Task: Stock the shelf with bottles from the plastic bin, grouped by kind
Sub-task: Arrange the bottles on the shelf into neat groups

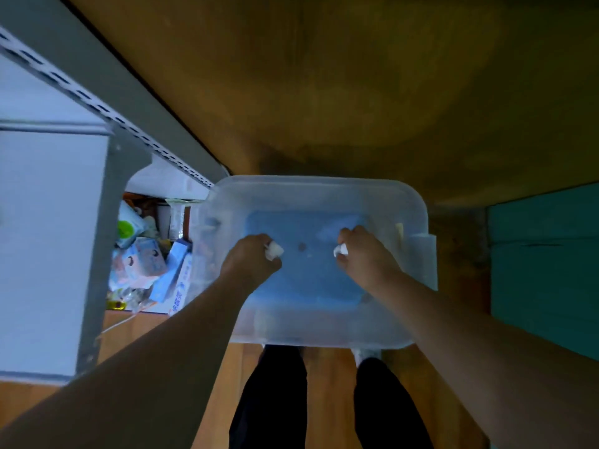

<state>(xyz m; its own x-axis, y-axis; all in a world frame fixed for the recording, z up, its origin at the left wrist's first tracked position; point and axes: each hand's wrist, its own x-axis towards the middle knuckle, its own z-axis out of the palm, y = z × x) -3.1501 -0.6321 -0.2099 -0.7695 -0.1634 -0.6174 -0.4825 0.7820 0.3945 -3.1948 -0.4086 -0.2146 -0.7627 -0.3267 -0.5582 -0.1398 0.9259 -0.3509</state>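
Your left hand (251, 259): reaches down into the plastic bin (418, 202), fingers curled round a small white object (274, 250); only its white end shows past your knuckles, and you cannot tell whether it is a bottle.
Your right hand (363, 254): also inside the bin, toward its right half, fingers pinched round a second small white piece (341, 251); too little shows to name it.
Bin: clear, rounded corners, sits on the wooden floor (324, 377) just ahead of your feet; its bottom looks blue, with a small dark spot (302, 246) between your two hands.
Bottles: none plainly visible in the bin apart from whatever your hands grip.
Shelf (107, 102): a grey metal frame with a slotted upright, to your left, its corner touching or almost touching the bin's left rim.
Lowest shelf level: a jumble of soft packets (142, 260) and blue-and-white boxes (176, 277), just beside the bin's left wall.
Your legs (272, 396): in dark trousers, standing behind the bin's near edge.
Right side: a teal surface (544, 270) stands apart from the bin.
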